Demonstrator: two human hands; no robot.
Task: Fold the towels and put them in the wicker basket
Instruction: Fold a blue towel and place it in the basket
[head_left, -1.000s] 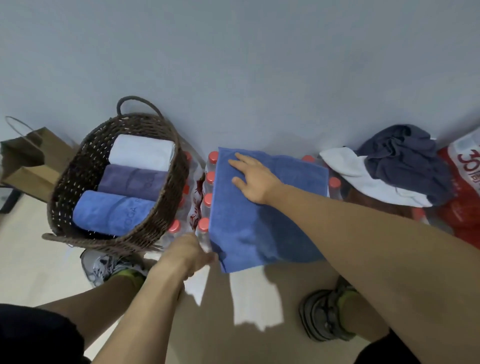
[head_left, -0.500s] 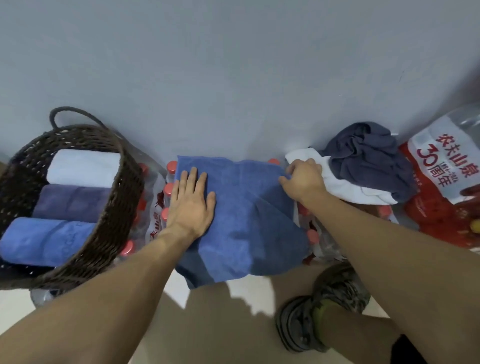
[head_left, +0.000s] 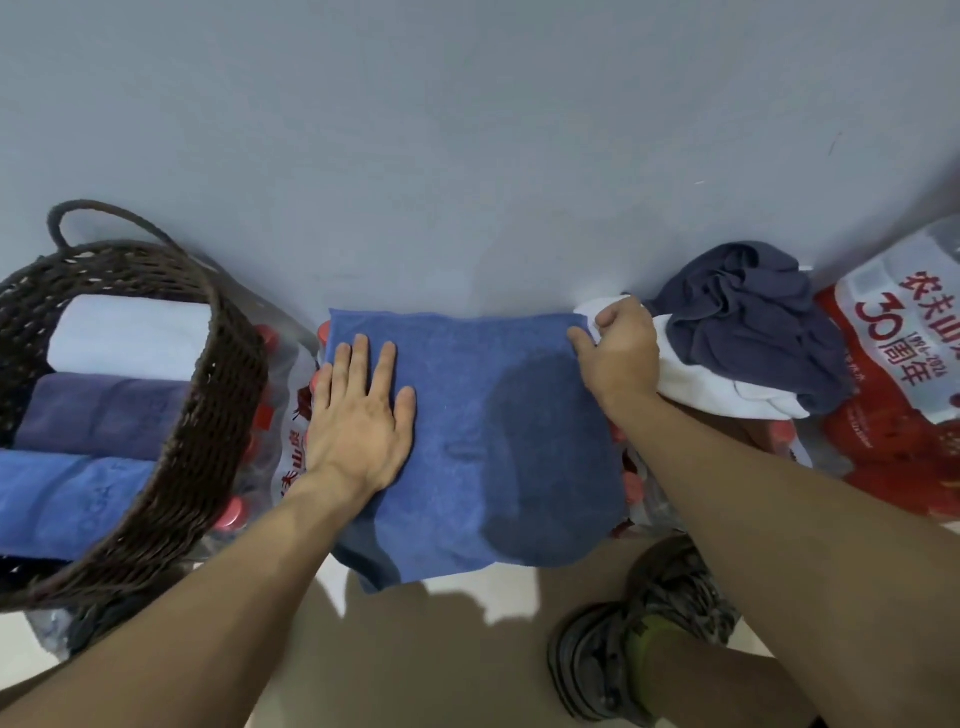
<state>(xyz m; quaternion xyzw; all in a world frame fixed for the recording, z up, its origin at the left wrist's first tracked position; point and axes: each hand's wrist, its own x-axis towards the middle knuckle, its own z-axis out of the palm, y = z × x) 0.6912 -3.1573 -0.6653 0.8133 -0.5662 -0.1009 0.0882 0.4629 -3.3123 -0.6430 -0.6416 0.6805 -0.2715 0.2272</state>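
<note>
A: What's moved since half a second back? The blue towel (head_left: 467, 415) lay rumpled along its right side; now it's pulled out wide and flat, its far edge running straight along the wall. The right hand (head_left: 618, 353) has drawn that corner out toward three o'clock.

B: Start at the left, then. The wicker basket (head_left: 218, 415)?

A: At nine o'clock. It holds three rolled towels: a white roll (head_left: 130, 338) farthest back, a purple roll (head_left: 104, 421) in the middle, a light blue roll (head_left: 67, 499) nearest.

B: And the left hand (head_left: 358, 421)?

A: Flat, fingers (head_left: 387, 369) straight and spread, pressing the towel's left portion down where it was a moment ago. It's pinning, not gripping.

B: What is the towel lying on?

A: Packs of bottled water (head_left: 291, 457), red caps showing at both sides. No counter here.

B: The right hand?

A: At the towel's far right corner, fingers curled and pinching the cloth. It sits right against the white towel (head_left: 717, 389), so I can't rule out that it catches that too.

B: Beyond that?

A: A dark grey towel (head_left: 753, 322) heaped on the white one, at two o'clock.

B: Meaning?

A: I'd judge the blue towel is smoothed out, ready for folding. Two more wait.
</note>
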